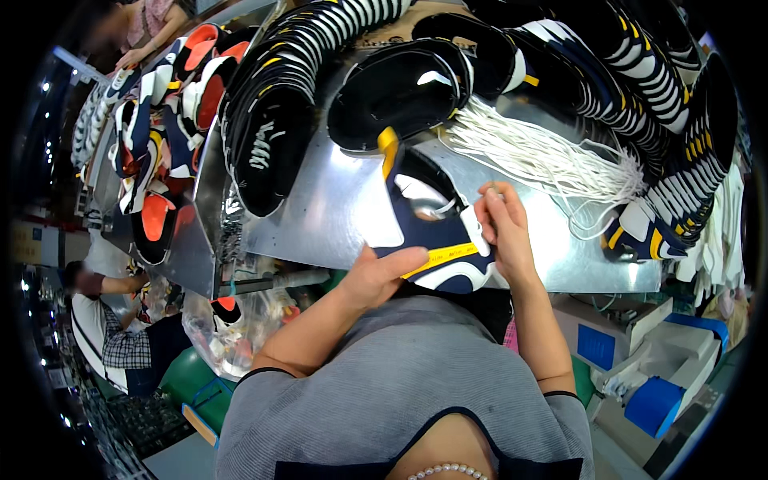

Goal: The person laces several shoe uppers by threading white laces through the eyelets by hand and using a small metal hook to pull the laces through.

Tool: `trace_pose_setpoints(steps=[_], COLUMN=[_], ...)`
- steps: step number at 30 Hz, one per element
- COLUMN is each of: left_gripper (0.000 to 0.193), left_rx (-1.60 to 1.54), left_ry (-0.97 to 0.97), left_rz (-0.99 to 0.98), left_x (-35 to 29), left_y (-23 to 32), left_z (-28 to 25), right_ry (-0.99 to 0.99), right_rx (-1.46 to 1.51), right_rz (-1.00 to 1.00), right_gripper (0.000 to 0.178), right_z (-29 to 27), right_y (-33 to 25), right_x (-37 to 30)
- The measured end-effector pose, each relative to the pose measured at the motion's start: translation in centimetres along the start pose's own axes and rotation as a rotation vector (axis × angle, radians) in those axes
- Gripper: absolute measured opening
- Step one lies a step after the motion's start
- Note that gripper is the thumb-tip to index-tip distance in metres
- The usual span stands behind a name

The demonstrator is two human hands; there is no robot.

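A navy, white and yellow shoe upper is held just above the near edge of the metal table. My left hand grips its lower left side, thumb lying across the yellow band and fingers underneath. My right hand is at the upper's right side, by its white edge. Its thumb and fingertips are pinched together; what they hold, if anything, is too small to make out. Behind the upper, a bundle of white shoelaces lies on the table, its loose ends spread toward the right.
Nested stacks of shoe uppers curve along the left, back and right of the metal table. Orange-lined uppers pile up farther left. A grey machine with blue parts stands low at right. Another person works at far left.
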State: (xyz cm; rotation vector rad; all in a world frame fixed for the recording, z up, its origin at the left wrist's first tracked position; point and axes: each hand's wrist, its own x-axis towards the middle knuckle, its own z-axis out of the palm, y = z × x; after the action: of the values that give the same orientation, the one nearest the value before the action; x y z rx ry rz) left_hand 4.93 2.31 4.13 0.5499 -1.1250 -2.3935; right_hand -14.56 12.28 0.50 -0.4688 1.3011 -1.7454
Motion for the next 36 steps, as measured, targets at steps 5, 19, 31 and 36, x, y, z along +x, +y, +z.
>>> trace_pose_setpoints(steps=[5, 19, 31, 36], left_gripper=[0.037, 0.046, 0.058, 0.035], left_rx=[0.990, 1.832, 1.456, 1.486], left_ry=[0.217, 0.864, 0.249, 0.308], left_rz=[0.455, 0.721, 0.489, 0.483], left_x=[-2.3, 14.7, 26.9, 25.6], left_y=[7.4, 5.2, 1.1, 0.5], left_z=[0.2, -17.0, -2.2, -1.6], right_ry=[-0.008, 0.128, -0.143, -0.058], right_rx=[-0.111, -1.419, -0.942, 0.001], right_rz=[-0.082, -0.635, -0.557, -0.851], right_gripper=[0.018, 0.017, 0.011, 0.007], right_z=[0.3, -1.5, -1.2, -0.9], right_y=[2.1, 2.6, -2.7, -14.1], right_x=[1.4, 10.8, 6.9, -3.6])
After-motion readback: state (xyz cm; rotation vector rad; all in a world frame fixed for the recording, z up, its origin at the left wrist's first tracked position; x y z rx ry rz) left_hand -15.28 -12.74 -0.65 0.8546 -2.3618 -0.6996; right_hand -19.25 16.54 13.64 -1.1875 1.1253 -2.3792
